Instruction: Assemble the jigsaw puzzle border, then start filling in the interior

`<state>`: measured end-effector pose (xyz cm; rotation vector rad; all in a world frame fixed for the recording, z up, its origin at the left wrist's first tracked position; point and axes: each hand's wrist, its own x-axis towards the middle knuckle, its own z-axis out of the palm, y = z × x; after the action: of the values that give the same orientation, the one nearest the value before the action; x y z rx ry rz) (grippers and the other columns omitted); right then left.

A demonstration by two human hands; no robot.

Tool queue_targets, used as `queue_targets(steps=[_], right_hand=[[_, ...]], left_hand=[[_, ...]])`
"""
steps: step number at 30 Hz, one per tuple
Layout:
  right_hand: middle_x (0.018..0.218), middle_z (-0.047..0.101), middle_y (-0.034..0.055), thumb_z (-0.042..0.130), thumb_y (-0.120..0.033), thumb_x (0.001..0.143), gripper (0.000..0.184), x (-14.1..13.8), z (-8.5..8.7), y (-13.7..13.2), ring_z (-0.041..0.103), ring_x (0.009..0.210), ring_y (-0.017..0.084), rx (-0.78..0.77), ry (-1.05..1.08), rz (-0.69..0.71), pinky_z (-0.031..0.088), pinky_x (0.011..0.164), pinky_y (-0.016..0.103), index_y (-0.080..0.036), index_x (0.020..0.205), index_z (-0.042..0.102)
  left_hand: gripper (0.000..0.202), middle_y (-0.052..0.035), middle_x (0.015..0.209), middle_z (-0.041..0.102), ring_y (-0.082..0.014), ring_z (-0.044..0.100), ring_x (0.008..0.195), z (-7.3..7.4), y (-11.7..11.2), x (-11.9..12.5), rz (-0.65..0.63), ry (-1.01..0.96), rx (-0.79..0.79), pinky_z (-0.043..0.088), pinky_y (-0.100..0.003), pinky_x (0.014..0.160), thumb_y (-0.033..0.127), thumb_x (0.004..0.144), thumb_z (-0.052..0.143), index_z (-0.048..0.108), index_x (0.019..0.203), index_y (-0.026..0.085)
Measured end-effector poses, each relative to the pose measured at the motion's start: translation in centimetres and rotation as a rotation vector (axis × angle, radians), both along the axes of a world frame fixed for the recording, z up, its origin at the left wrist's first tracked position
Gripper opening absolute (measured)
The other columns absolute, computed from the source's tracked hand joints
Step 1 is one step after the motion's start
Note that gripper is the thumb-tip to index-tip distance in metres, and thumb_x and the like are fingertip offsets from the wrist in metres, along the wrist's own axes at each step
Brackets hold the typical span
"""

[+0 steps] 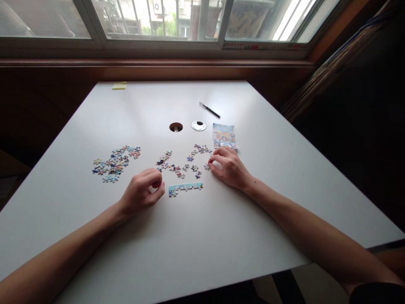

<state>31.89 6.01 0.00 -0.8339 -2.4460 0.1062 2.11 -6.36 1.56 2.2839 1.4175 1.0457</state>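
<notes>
- Evidently the joining is at an early stage: one short strip (186,185) of puzzle pieces is linked, straight pale-blue edge uppermost, with a stub dropping at its 7 o'clock end.
- Taking the strip as the clock's centre, most pieces are loose: a heap (117,162) at 10 o'clock, and a looser scatter (175,168) around 12.
- The left hand (144,188) is at 9 o'clock, just beside the strip, fingers curled; I cannot tell whether anything is inside.
- The right hand (229,168) is at 2 o'clock, thumb and forefinger at a loose piece (206,166); whether they pinch it, I cannot tell.
- A printed sheet (224,136) lies beyond that hand.
- The bench (202,236) is white and smooth, with a round hole (176,127) at 12 o'clock, its cover (198,126) beside it, a pen (209,109) at 1 and a yellow note (119,85) at 11.
- Daylight enters through a barred window (164,21) beyond; the sides are dark.
</notes>
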Motion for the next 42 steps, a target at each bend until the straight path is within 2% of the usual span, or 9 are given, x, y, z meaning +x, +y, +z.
queue_targets(steps=[4,8,12,19,23,26,28,42], right_hand=[[0.098,0.062,0.0086,0.061,-0.02,0.087,0.011,0.1,0.4,-0.3,0.056,0.092,0.025,-0.008,0.034,0.005,0.047,0.09,0.046,-0.021,0.094,0.07],[0.1,0.062,0.0078,0.067,-0.025,0.084,0.013,0.4,0.5,-0.3,0.055,0.094,0.026,-0.092,0.011,0.019,0.046,0.092,0.046,-0.023,0.097,0.071],[0.101,0.061,0.0078,0.066,-0.026,0.087,0.007,0.5,0.2,-0.1,0.056,0.097,0.025,-0.151,0.024,0.018,0.046,0.094,0.045,-0.023,0.091,0.07],[0.107,0.06,0.0103,0.06,-0.028,0.094,0.013,0.5,0.1,-0.2,0.055,0.103,0.027,-0.168,-0.011,0.02,0.044,0.094,0.047,-0.021,0.1,0.068],[0.107,0.06,0.0107,0.06,-0.028,0.094,0.012,0.6,-0.1,-0.1,0.055,0.103,0.027,-0.177,0.002,0.034,0.046,0.093,0.048,-0.021,0.101,0.068],[0.107,0.06,0.0109,0.06,-0.028,0.094,0.013,0.6,-0.1,0.0,0.056,0.102,0.027,-0.185,0.011,0.045,0.047,0.093,0.048,-0.021,0.101,0.069],[0.106,0.06,0.0109,0.061,-0.029,0.093,0.013,0.5,-0.1,-0.1,0.057,0.102,0.028,-0.189,0.024,0.048,0.048,0.093,0.048,-0.021,0.1,0.069],[0.103,0.06,0.0096,0.063,-0.028,0.092,0.009,-0.3,0.5,-1.6,0.059,0.1,0.027,-0.141,0.07,0.072,0.05,0.091,0.047,-0.023,0.098,0.068]], left_hand=[[0.025,0.0025,0.066,0.041,-0.0125,0.04,0.066,0.0,0.0,0.0,-0.019,0.001,0.018,0.037,-0.025,0.064,0.009,0.084,0.054,0.039,0.067,0.02],[0.024,0.0022,0.066,0.042,-0.0129,0.041,0.066,0.0,0.0,0.0,-0.025,0.015,0.002,0.037,-0.026,0.064,0.01,0.085,0.053,0.041,0.068,0.02],[0.025,0.0022,0.066,0.042,-0.0129,0.041,0.066,0.0,0.0,0.2,-0.028,0.015,0.003,0.037,-0.026,0.064,0.01,0.086,0.054,0.04,0.068,0.02],[0.02,0.0006,0.068,0.046,-0.0148,0.044,0.069,0.3,0.1,0.1,-0.02,-0.008,-0.021,0.039,-0.027,0.067,0.01,0.085,0.054,0.044,0.071,0.02],[0.008,-0.0047,0.085,0.059,-0.0191,0.052,0.086,0.9,0.2,0.0,-0.13,0.02,-0.083,0.045,-0.032,0.081,0.013,0.081,0.056,0.052,0.083,0.02],[0.019,-0.0074,0.103,0.064,-0.0224,0.054,0.101,1.1,0.2,-0.1,-0.219,0.096,-0.111,0.044,-0.037,0.095,0.013,0.077,0.058,0.057,0.095,0.02],[0.023,-0.0072,0.108,0.065,-0.0233,0.054,0.105,1.0,0.2,-0.1,-0.244,0.154,-0.124,0.042,-0.038,0.099,0.014,0.075,0.06,0.059,0.097,0.021],[0.006,-0.0043,0.104,0.072,-0.0187,0.061,0.103,0.1,0.6,-0.1,-0.264,0.184,-0.073,0.044,-0.034,0.1,0.021,0.087,0.063,0.068,0.09,0.023]])
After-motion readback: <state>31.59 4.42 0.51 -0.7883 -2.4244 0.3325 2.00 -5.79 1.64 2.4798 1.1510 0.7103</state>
